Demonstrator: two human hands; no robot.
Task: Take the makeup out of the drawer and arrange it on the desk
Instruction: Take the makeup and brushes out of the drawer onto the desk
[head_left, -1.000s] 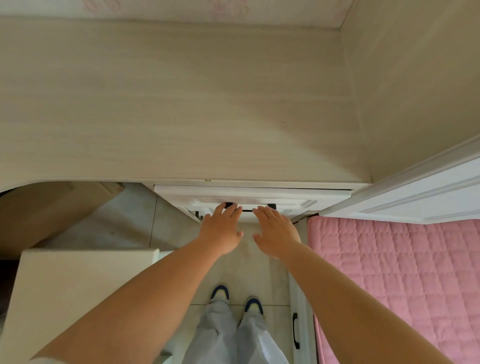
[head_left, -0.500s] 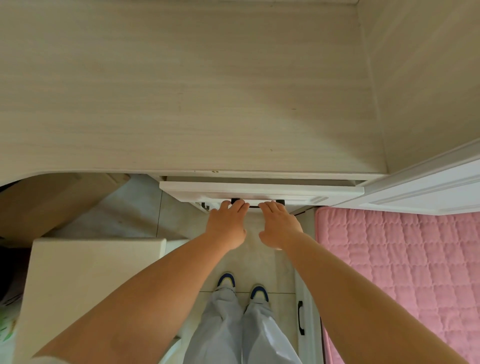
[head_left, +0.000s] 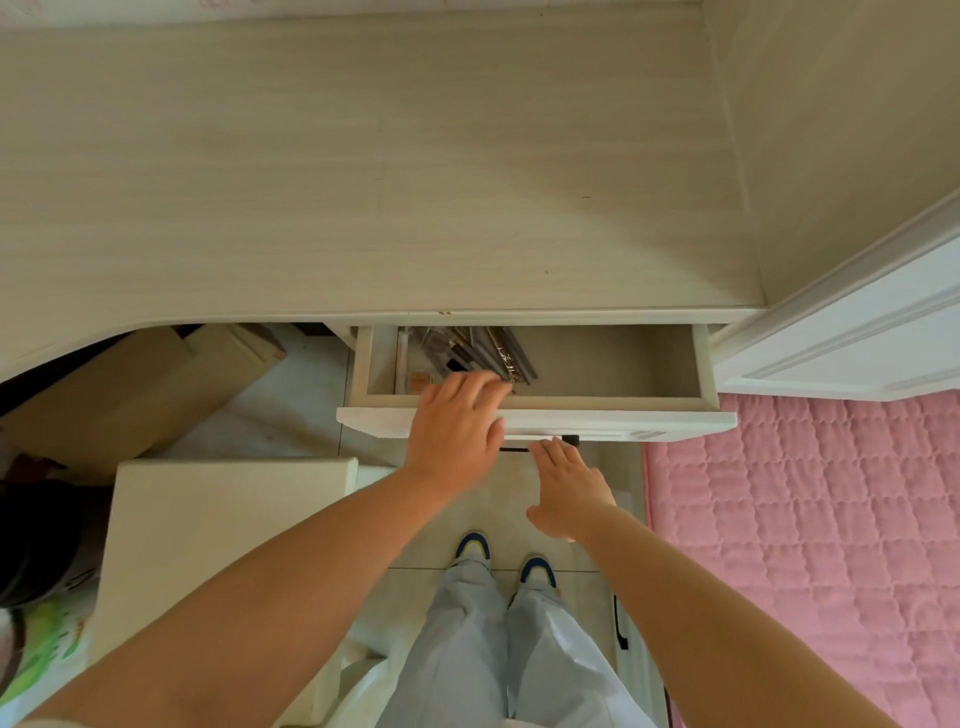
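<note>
Inside drawer (head_left: 613, 364): makeup (head_left: 483, 351) bunched left. Left hand (head_left: 454, 426) fingers loose above it; right hand (head_left: 569, 486) fingers straight.

Pale tile floor (head_left: 291, 405) — pink quilted bed (head_left: 810, 545) right, cardboard box (head_left: 130, 395) left.

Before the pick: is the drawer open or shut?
Open. The drawer is pulled out from under the desk, its makeup showing inside.
</note>
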